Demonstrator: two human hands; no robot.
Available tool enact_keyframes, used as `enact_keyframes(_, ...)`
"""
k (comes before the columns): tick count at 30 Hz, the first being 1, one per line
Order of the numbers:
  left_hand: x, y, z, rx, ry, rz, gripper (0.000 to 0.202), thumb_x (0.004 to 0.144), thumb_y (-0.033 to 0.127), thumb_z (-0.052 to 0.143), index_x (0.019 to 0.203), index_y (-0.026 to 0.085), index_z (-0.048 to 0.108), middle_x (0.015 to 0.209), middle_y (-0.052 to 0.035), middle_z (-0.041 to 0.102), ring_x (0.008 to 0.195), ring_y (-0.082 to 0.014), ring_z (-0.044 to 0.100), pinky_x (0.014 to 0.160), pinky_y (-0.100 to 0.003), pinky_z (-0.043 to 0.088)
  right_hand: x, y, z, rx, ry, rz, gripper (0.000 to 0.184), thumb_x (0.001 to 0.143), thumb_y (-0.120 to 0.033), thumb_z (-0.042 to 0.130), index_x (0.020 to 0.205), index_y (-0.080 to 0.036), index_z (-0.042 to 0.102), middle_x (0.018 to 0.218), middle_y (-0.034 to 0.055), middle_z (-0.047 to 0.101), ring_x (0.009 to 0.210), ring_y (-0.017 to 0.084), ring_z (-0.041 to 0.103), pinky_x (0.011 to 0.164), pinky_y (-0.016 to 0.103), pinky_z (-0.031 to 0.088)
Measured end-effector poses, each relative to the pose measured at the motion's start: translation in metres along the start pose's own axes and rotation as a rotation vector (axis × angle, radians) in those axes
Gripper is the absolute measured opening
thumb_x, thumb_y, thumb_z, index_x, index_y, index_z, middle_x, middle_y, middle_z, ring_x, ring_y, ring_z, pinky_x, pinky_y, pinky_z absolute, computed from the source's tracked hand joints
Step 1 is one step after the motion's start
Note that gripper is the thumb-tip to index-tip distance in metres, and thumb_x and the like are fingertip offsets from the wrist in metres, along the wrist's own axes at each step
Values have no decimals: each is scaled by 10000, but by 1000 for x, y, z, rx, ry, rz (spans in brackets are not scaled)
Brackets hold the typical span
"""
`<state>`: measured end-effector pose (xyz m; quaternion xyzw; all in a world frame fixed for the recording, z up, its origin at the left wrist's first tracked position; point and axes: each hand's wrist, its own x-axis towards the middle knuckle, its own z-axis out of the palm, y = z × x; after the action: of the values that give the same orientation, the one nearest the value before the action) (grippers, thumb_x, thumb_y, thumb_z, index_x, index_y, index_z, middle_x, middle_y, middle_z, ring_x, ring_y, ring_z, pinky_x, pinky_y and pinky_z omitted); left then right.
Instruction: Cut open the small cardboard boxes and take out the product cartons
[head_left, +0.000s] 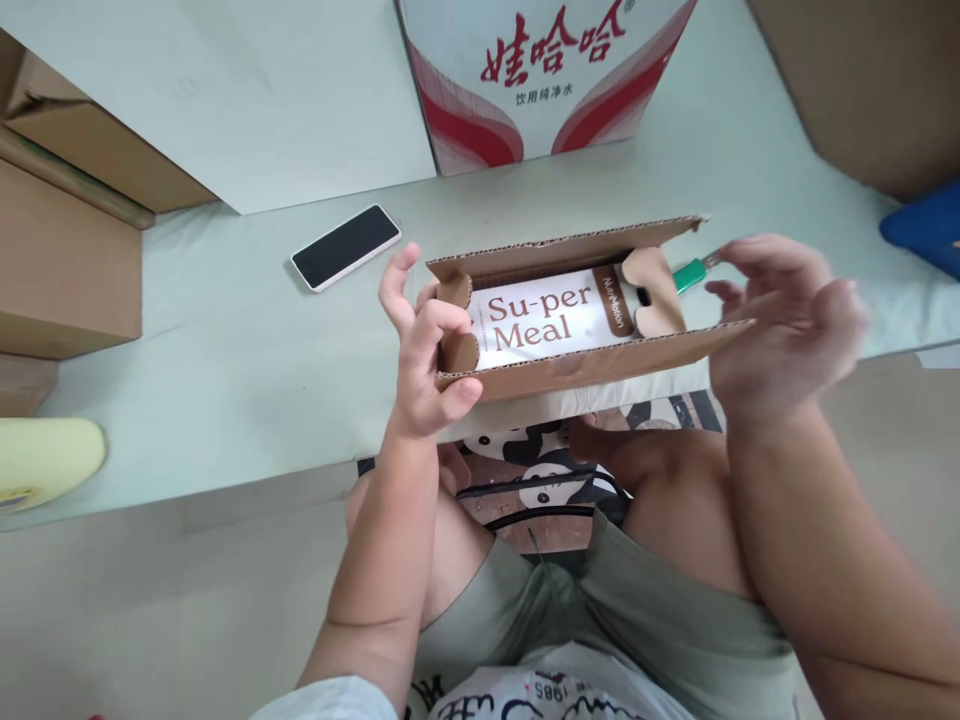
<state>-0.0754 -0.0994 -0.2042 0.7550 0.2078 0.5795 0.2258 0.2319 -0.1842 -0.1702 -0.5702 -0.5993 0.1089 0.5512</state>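
Observation:
My left hand (429, 345) grips the left end of a long, narrow cardboard box (592, 367), thumb in front and some fingers raised. The box's top is open, with its long walls up and notched flaps at both ends. Inside lies a white package (555, 312) with brown "Su-per Meal" lettering and a brown band. At the right end is my right hand (784, 325), slightly blurred, its fingers loosely bent and apart with nothing visible in them. Just by its fingertips, behind the box's right flap, lies a green tool (690, 275) with a metal end, partly hidden, resembling a utility knife.
A phone (346, 248) lies on the pale green table cover (225, 350). Behind stand a white panel-like box (300, 90) and a red-and-white carton (547, 80). Brown cartons (67, 250) and a yellow container (49, 460) are at left. A blue object (926, 230) sits at right.

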Motion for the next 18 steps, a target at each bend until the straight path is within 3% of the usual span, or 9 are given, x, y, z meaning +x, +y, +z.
enact_keyframes(4,2,2,-15,-82,-53,-57,592,868,855,509,915,265,541,1579,-26,389,901,-200,604,826,-469,538,-1,-10,8,59,-106,-45,761,1029,-560,36,1077,-250,729,1319,134,525,1345,296,547,1201,543,436)
enact_keyframes(7,2,7,-17,-179,-62,-112,635,883,871,462,852,242,538,1536,-34,448,979,-253,652,811,-483,582,-9,-17,13,-113,-254,-49,903,1018,-552,-108,1142,-286,747,1379,108,428,1413,299,488,1192,563,453)
enact_keyframes(10,2,9,-16,-297,6,-151,634,906,856,440,814,234,513,1520,-19,475,1151,-325,658,858,-509,611,-13,-22,15,-162,-309,-99,937,1012,-538,-139,1182,-281,746,1397,111,362,1434,312,456,1171,562,474)
enact_keyframes(14,1,6,-15,-363,67,-162,575,902,821,508,828,251,523,1500,1,498,1268,-355,627,907,-515,605,-15,-21,21,-17,-250,-159,810,1037,-639,17,1018,-281,743,1337,95,376,1365,313,477,1137,543,488)
enact_keyframes(18,-1,1,-14,-370,92,-151,542,869,799,598,860,261,536,1473,-11,512,1210,-347,658,860,-493,596,-15,-14,28,149,-40,-157,658,1032,-675,184,882,-254,668,1244,74,449,1290,293,501,1177,567,400)
